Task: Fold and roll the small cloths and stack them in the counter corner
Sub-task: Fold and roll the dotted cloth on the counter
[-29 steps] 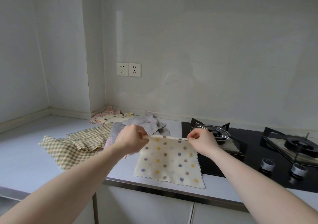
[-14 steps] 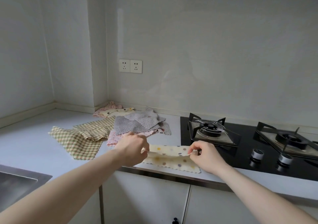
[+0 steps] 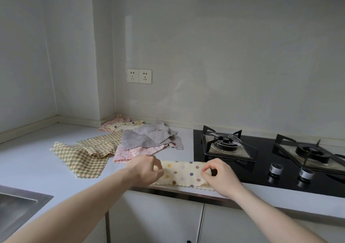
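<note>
Your L hand (image 3: pixel 147 168) & R hand (image 3: pixel 216 175) each pinch an end of the folded polka-dot cloth (image 3: pixel 183 172), flat at the counter (image 3: pixel 28 160) edge.

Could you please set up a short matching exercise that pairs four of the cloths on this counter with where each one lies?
Things:
1. polka-dot cloth
2. checked cloth
3. grey cloth
4. pink cloth

Places:
A. farthest left, towards the sink
B. on top of the pile
C. at the front edge, folded, between both hands
D. partly under the grey cloth

Pairs: 1-C, 2-A, 3-B, 4-D
</note>
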